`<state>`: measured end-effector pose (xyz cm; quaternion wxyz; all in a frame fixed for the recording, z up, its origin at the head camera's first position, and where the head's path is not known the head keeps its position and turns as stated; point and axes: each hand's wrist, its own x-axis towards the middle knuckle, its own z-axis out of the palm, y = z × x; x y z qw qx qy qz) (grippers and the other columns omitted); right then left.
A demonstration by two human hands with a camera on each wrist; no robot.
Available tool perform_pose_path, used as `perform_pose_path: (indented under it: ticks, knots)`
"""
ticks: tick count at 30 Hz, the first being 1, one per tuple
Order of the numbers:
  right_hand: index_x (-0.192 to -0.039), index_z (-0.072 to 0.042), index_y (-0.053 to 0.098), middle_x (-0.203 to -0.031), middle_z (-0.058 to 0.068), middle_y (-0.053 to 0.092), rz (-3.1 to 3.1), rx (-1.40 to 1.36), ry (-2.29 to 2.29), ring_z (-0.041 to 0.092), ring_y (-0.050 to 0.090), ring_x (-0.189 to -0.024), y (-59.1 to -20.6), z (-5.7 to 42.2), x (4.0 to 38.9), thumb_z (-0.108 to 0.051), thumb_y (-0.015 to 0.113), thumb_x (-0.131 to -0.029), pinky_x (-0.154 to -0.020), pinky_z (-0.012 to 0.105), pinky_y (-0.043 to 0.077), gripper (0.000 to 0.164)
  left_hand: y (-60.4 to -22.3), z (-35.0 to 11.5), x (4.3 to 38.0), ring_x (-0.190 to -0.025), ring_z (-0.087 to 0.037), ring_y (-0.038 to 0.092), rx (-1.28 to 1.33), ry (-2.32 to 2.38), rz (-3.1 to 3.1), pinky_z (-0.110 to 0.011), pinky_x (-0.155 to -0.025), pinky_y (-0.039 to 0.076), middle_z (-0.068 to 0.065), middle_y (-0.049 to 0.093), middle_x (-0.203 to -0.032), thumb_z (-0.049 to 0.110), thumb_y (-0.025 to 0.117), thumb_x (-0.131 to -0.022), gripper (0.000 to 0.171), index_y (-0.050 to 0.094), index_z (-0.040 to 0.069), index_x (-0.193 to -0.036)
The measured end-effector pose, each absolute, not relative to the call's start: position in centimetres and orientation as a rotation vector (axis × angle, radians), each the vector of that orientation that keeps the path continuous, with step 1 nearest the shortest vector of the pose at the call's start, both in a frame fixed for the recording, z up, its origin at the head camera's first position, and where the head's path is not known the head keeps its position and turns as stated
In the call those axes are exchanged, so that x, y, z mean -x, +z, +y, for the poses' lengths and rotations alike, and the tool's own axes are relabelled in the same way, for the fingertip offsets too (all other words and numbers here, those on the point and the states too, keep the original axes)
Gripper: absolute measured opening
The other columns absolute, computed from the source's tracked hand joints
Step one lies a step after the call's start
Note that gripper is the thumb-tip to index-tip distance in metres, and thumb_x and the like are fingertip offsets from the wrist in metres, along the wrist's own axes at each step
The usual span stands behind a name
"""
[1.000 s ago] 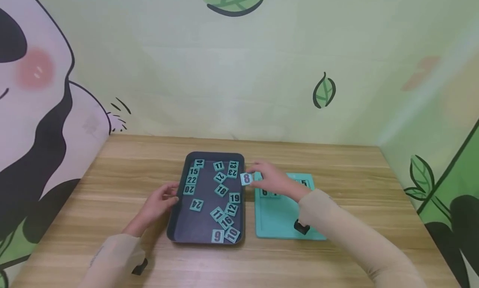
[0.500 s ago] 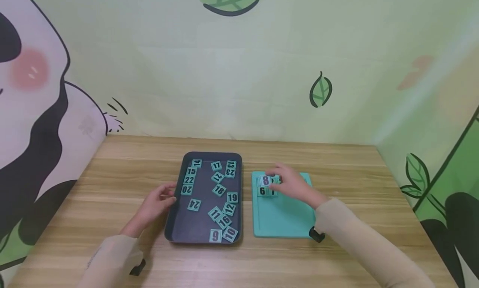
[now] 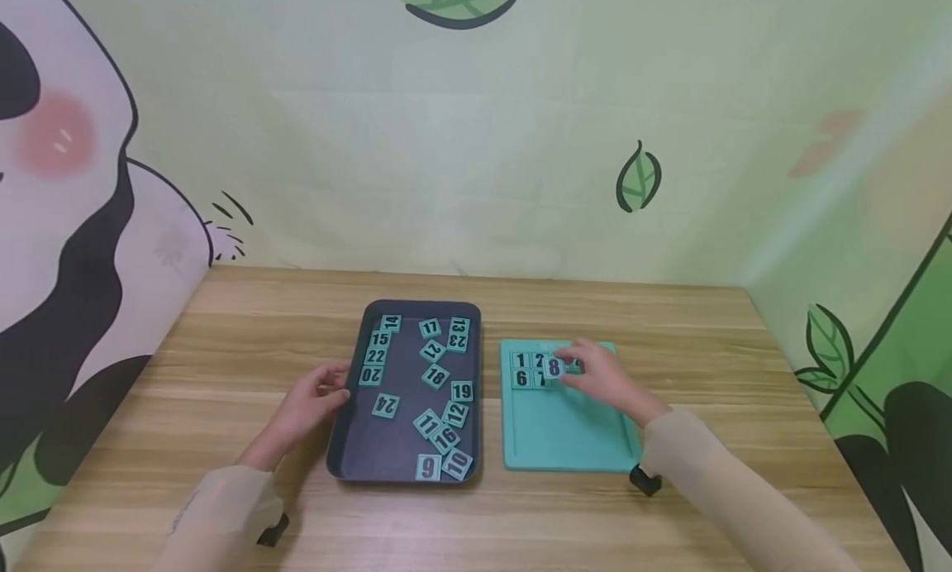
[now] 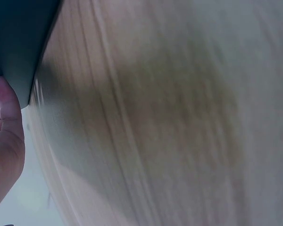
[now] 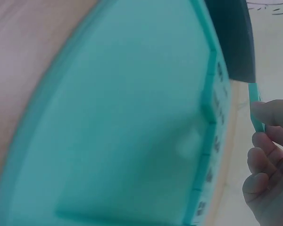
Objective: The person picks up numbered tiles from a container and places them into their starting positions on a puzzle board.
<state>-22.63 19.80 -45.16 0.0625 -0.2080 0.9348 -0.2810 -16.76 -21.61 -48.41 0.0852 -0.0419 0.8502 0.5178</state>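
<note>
My right hand [image 3: 604, 380] pinches a number tile [image 3: 554, 368] marked 8 between thumb and fingertips, held over the turquoise puzzle frame [image 3: 568, 431]. In the right wrist view the tile [image 5: 255, 107] shows edge-on above the frame. Tiles 1 and 6 [image 3: 521, 378] sit at the frame's upper left, with 2 and 7 beside them partly covered by the held tile; the upper right is behind the hand. My left hand [image 3: 307, 402] touches the left side of the dark tray [image 3: 357, 464] with relaxed fingers, its thumb [image 4: 9, 106] against the outer wall.
Several loose number tiles lie in the tray, among them 24 [image 3: 386, 405], 18 [image 3: 435, 377] and 9 [image 3: 428, 467]. A narrow strip of wooden table [image 3: 491, 407] separates tray and frame. A wall with printed leaves [image 3: 638, 178] stands behind the table.
My right hand has carried the 8 tile rightward from the tray's right rim to the frame, past the 1 tile to beside 2 and 7. The left hand stays at the tray.
</note>
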Motion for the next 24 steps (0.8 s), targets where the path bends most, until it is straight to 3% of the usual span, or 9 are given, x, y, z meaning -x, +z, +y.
perform_pose_path:
  ticks: [8, 24]
  knots:
    - [-0.112, -0.003, 0.058, -0.097, 0.008, 0.058, 2.836, 0.574, -0.848, 0.017, 0.052, -0.081, -47.0, 20.9, 22.7, -0.011, 0.065, -0.075, -0.065, 0.024, 0.045, 0.038, -48.5, -21.6, 16.8, -0.1, -0.031, 0.052, 0.118, 1.541, 2.54, -0.034, -0.075, 0.052, -0.02, 0.048, -0.109, 0.004, 0.048, -0.087, 0.041, 0.041, 0.004, -0.128]
    - [-0.111, -0.004, 0.06, -0.092, 0.007, 0.058, 2.887, 0.53, -0.739, 0.019, 0.053, -0.084, -48.7, 21.2, 22.7, -0.014, 0.065, -0.075, -0.073, 0.033, 0.047, 0.037, -48.1, -21.6, 16.7, -0.103, -0.033, 0.051, 0.129, 1.517, 2.534, -0.035, -0.076, 0.051, -0.02, 0.047, -0.111, 0.007, 0.048, -0.088, 0.043, 0.039, 0.005, -0.13]
